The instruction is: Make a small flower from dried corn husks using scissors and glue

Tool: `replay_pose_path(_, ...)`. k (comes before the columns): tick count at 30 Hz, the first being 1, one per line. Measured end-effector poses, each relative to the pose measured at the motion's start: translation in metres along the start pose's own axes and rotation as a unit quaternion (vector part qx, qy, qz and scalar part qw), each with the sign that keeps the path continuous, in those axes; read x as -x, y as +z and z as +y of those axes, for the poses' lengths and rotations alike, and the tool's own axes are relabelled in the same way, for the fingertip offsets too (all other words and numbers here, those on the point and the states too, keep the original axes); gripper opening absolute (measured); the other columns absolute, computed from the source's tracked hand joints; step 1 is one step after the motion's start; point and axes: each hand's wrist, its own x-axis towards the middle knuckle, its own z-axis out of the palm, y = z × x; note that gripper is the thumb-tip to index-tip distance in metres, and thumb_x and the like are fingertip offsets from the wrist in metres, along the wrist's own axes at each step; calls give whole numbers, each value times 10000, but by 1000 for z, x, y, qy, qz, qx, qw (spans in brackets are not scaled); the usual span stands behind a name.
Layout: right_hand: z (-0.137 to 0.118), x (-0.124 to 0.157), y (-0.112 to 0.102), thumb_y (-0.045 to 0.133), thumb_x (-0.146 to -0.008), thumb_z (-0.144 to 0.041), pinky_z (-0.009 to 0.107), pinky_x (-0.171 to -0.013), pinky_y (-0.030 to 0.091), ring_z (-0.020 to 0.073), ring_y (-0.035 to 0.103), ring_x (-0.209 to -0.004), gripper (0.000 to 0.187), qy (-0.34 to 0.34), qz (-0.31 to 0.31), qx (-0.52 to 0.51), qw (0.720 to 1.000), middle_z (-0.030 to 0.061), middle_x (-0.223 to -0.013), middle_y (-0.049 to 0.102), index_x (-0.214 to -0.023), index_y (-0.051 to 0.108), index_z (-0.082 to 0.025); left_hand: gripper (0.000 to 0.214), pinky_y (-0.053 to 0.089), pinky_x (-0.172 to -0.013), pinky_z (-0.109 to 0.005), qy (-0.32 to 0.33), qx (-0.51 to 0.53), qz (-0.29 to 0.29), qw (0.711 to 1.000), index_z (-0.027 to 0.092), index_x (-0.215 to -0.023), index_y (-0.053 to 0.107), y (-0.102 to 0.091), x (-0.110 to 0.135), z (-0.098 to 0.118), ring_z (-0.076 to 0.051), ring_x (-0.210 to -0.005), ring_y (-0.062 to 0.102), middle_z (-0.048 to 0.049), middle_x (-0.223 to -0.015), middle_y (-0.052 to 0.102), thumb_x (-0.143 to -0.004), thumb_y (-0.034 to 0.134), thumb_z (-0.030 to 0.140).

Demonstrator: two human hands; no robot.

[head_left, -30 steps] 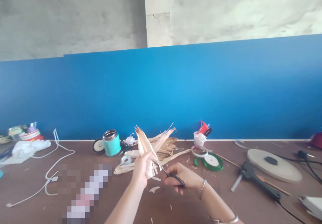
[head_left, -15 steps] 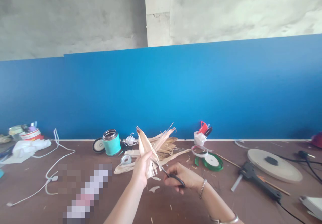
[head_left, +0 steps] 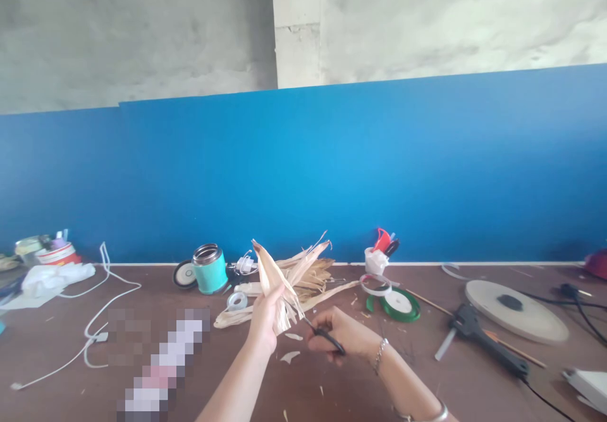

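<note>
My left hand (head_left: 266,314) is closed on a dried corn husk (head_left: 271,270), whose pointed end rises up and left and whose cut, fringed end hangs below the fingers. My right hand (head_left: 339,336) grips a pair of dark-handled scissors (head_left: 327,340); their tips lie at the right edge of the fringe. Whether the blades are parted is too small to tell. Behind the left hand lies a pile of more dried husks (head_left: 320,273). Small husk scraps (head_left: 290,357) are on the brown table (head_left: 294,397) under my hands.
A turquoise jar (head_left: 209,270), a tape roll (head_left: 237,300) and white cables (head_left: 114,292) stand or lie to the left. On the right are ribbon rolls (head_left: 408,305), a cup of tools (head_left: 376,261), a glue gun (head_left: 488,340) and a round disc (head_left: 516,311). A blue panel (head_left: 303,175) borders the back.
The scissors have drawn slightly back from the husk's fringe, and their handles have tilted a little. The husk in my left hand has leaned slightly left.
</note>
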Motion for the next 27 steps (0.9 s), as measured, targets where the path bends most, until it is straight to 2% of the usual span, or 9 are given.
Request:
replay_pose_path(3, 8, -1, -5, 711, -624, -316, 149, -394, 395, 77, 538, -443, 244, 7, -41, -22, 999, -35, -533, 586, -788, 658, -143, 270, 500, -564, -264, 28, 17, 38, 999, 132, -831, 654, -3, -7, 0, -199, -674, 677, -64, -725, 711, -628, 761, 274)
replay_pose_path(6, 10, -1, -9, 688, -625, -299, 144, -386, 324, 87, 561, -479, 242, -13, -63, -57, 996, -11, -582, 628, -801, 624, -146, 239, 492, -601, -226, 55, 34, 84, 994, 160, -841, 637, -5, -10, 0, -162, -725, 672, -42, -773, 709, -663, 744, 277)
replay_pose_path(9, 2, -3, -1, 686, -621, -325, 155, -378, 239, 86, 525, -486, 287, -54, 34, -126, 990, -22, -593, 614, -820, 541, -177, 264, 492, -598, -234, 70, 40, 83, 993, 153, -833, 644, -2, -4, -3, -174, -720, 673, -46, -764, 706, -650, 754, 308)
replay_pose_path(12, -9, -9, 17, 748, -568, -383, 171, -432, 273, 85, 478, -532, 400, -100, 168, -203, 960, -57, -605, 535, -797, 473, -204, 366, 501, -571, -285, 66, 39, 26, 997, 131, -829, 657, 5, 7, -9, -219, -664, 674, -60, -707, 702, -609, 766, 402)
replay_pose_path(14, -13, -12, 29, 782, -523, -404, 185, -455, 277, 80, 437, -526, 458, -117, 211, -229, 943, -68, -597, 483, -782, 461, -206, 409, 497, -558, -295, 66, 34, 4, 997, 122, -839, 661, 9, 15, -14, -228, -633, 671, -58, -677, 699, -586, 773, 423)
replay_pose_path(17, -13, -16, 38, 788, -497, -418, 196, -444, 247, 64, 347, -467, 483, -113, 236, -244, 934, -88, -547, 417, -780, 461, -205, 420, 472, -520, -285, 66, 9, -2, 998, 110, -816, 658, 13, 20, -20, -227, -587, 658, -43, -605, 675, -572, 775, 432)
replay_pose_path(21, -7, -18, 35, 781, -466, -351, 190, -434, 240, 58, 325, -454, 457, -107, 242, -245, 933, -97, -525, 407, -759, 464, -199, 405, 460, -530, -278, 70, 9, 22, 997, 112, -822, 654, 11, 17, -16, -212, -596, 643, -37, -609, 664, -585, 766, 421)
replay_pose_path(24, -1, -22, 30, 734, -477, -278, 188, -429, 238, 65, 347, -457, 397, -86, 228, -225, 943, -92, -518, 431, -770, 479, -194, 343, 447, -550, -257, 90, 17, 73, 993, 123, -786, 643, 6, 9, -5, -181, -609, 624, -22, -620, 641, -606, 756, 393)
replay_pose_path(27, 9, -26, 26, 658, -528, -245, 199, -448, 275, 91, 413, -490, 309, -73, 232, -169, 955, -68, -542, 482, -790, 504, -188, 310, 429, -553, -245, 89, 25, 75, 993, 146, -740, 626, 1, 2, 2, -153, -585, 591, 11, -592, 597, -609, 746, 400)
